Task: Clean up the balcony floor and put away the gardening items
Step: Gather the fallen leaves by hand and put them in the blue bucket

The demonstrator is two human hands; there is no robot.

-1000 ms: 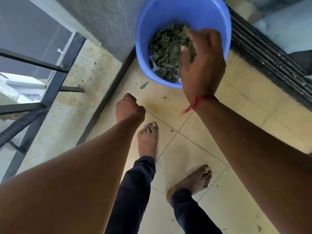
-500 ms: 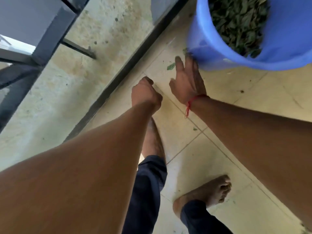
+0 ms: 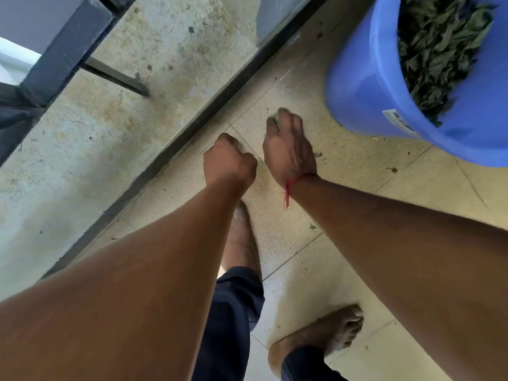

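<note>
On the floor (image 3: 357,166), a bucket (image 3: 357,86) holding leaves (image 3: 439,50) stands at two o'clock of the left hand (image 3: 229,163) and right hand (image 3: 288,149), railing (image 3: 63,50) at ten.

A blue plastic bucket (image 3: 357,86) stood on the beige tiled balcony floor (image 3: 343,166), partly cut off at the upper right, holding a heap of dark green leaves (image 3: 439,50). Its wall bore a white barcode label (image 3: 397,121). Small leaf scraps (image 3: 312,226) lay scattered on the tiles nearby.
</note>
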